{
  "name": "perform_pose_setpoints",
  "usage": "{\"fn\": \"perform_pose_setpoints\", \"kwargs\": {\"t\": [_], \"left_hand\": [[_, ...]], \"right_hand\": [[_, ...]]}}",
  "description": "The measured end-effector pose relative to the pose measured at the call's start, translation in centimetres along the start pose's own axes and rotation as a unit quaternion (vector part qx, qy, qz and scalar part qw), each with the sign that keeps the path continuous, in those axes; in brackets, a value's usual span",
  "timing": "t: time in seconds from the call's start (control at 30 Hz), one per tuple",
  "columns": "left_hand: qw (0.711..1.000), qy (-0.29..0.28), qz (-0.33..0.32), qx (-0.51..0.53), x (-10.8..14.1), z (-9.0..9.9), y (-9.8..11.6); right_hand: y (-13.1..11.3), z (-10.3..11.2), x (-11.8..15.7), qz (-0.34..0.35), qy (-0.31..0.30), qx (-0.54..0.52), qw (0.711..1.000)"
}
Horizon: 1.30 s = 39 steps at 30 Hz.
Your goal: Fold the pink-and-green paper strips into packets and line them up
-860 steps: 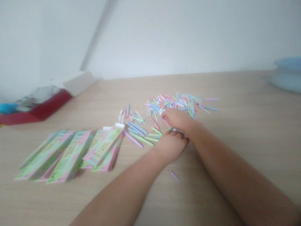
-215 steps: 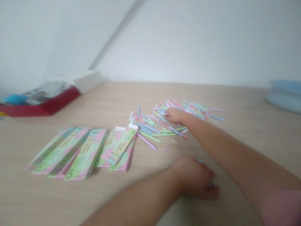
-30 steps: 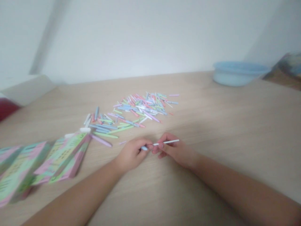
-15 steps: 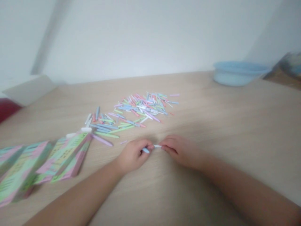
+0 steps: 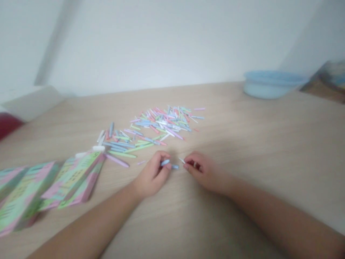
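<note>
My left hand [image 5: 155, 174] is closed around blue pen parts. A light-blue rounded piece [image 5: 165, 162] pokes out above the thumb, and a blue tube end [image 5: 175, 167] sticks out to the right below it. My right hand [image 5: 201, 167] pinches a thin white stick [image 5: 181, 160], which looks like a pen refill, its tip angled up and left. A small gap separates the stick from the blue tube. Beyond both hands lies a loose pile of pastel pen parts [image 5: 164, 122] in blue, green, pink, purple and white.
Several pink-and-green printed boxes [image 5: 72, 176] lie at the left, with white pieces [image 5: 98, 148] at their far end. A blue basin [image 5: 269, 86] stands at the back right. At the far left is a pale box or flap [image 5: 35, 102] beside something red [image 5: 9, 124].
My hands have drawn slightly apart, and the white stick, which bridged them, is now away from the left hand. The blue pieces in my left hand have turned and show more.
</note>
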<state>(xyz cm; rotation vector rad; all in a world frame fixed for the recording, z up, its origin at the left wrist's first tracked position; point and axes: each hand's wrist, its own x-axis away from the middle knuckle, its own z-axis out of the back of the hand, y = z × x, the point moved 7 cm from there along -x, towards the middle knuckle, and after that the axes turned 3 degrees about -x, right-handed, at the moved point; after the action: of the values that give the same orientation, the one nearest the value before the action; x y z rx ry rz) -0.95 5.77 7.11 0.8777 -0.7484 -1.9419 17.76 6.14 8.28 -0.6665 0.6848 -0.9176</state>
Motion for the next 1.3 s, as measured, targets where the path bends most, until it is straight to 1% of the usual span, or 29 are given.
{"fn": "perform_pose_setpoints", "kwargs": {"t": [0.1, 0.2, 0.27, 0.33, 0.4, 0.5, 0.67, 0.8, 0.93, 1.1, 1.17, 1.3], "left_hand": [[0.999, 0.039, 0.008, 0.023, -0.5, 0.7, 0.2], [0.994, 0.105, -0.015, 0.024, -1.0, 1.9, 0.7], [0.99, 0.129, 0.011, 0.055, -1.1, 2.2, 0.1], [0.983, 0.122, 0.07, 0.119, -1.2, 1.7, -1.0], [0.968, 0.108, 0.114, 0.195, -1.1, 1.0, -1.9], [0.948, 0.098, 0.117, 0.279, -1.2, 0.3, -2.3], [0.934, 0.099, 0.125, 0.321, -1.2, 0.2, -2.5], [0.928, 0.103, 0.127, 0.334, -1.3, 0.3, -2.7], [0.932, 0.106, 0.119, 0.324, -1.4, 0.3, -2.6], [0.936, 0.114, 0.134, 0.306, -1.2, 0.3, -2.6], [0.941, 0.109, 0.132, 0.291, -1.2, 0.4, -2.3], [0.957, 0.103, 0.102, 0.251, -1.3, 0.7, -1.6]], "right_hand": [[0.6, -0.6, 0.0, -0.028, 0.003, -0.063, 0.998], [0.7, -1.5, 0.1, -0.043, -0.019, -0.131, 0.99], [0.5, -2.1, 0.3, -0.044, -0.037, -0.142, 0.988], [0.0, -2.3, 0.5, -0.037, -0.046, -0.117, 0.991], [-0.4, -2.5, 0.7, -0.028, -0.053, -0.084, 0.995], [-0.7, -2.6, 0.8, -0.018, -0.06, -0.061, 0.996], [-0.8, -2.5, 0.7, -0.011, -0.054, -0.049, 0.997], [-0.8, -2.6, 0.6, -0.013, -0.063, -0.047, 0.997], [-0.8, -2.6, 0.5, -0.019, -0.063, -0.039, 0.997], [-0.5, -2.7, 0.5, -0.03, -0.064, -0.041, 0.997], [-0.4, -2.7, 0.5, -0.034, -0.066, -0.047, 0.996], [-0.5, -2.6, 0.4, -0.035, -0.063, -0.05, 0.996]]}}
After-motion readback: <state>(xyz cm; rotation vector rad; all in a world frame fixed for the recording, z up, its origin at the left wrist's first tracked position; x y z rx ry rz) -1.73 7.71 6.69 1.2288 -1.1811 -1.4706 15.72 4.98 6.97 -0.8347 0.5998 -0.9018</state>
